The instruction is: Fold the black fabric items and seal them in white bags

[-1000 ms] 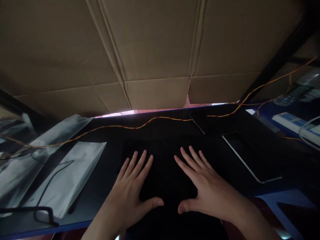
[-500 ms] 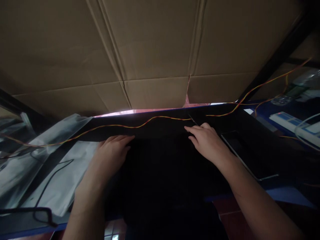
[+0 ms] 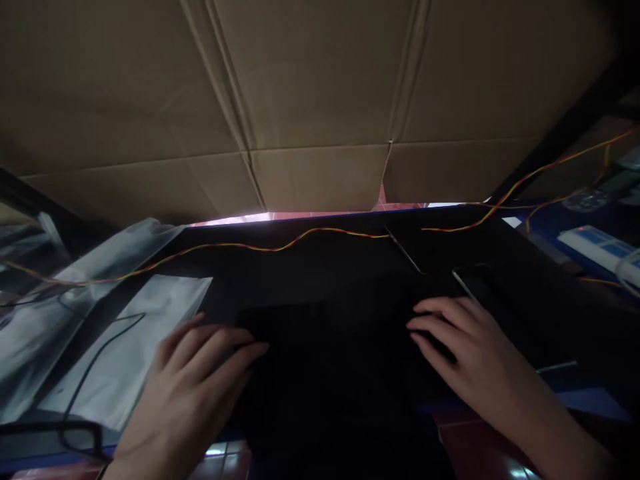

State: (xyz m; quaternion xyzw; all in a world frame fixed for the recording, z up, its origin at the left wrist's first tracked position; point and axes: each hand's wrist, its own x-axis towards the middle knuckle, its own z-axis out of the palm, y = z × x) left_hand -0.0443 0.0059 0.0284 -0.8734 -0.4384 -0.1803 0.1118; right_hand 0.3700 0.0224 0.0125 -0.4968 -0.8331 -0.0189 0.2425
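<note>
My left hand [image 3: 205, 373] is at the left of a very dark area on the black tabletop [image 3: 280, 273], its fingers stretched forward and slightly bent, with nothing visible in them. Beside it lies a white plastic bag [image 3: 145, 333], partly behind the wrist. My right hand [image 3: 470, 353] is open on the right, fingers spread and pointing inward. Close to it lies a flat dark panel with a pale edge [image 3: 467, 283], like a phone or tablet, partly hidden by the hand and forearm. A thin pale-edged strip [image 3: 407, 252] lies farther forward. Darkness hides details between the hands.
A twisted red-and-yellow wire [image 3: 270, 249] runs across the back of the table. Clear plastic bags [image 3: 105, 257] and a thin black cable [image 3: 93, 360] are on the left. A white power strip [image 3: 595, 247] sits at right. Cardboard [image 3: 320, 87] stands behind the table.
Both hands have drawn back toward me, and the right has also moved rightward. The thin strip by the right fingers now shows along more of its length.
</note>
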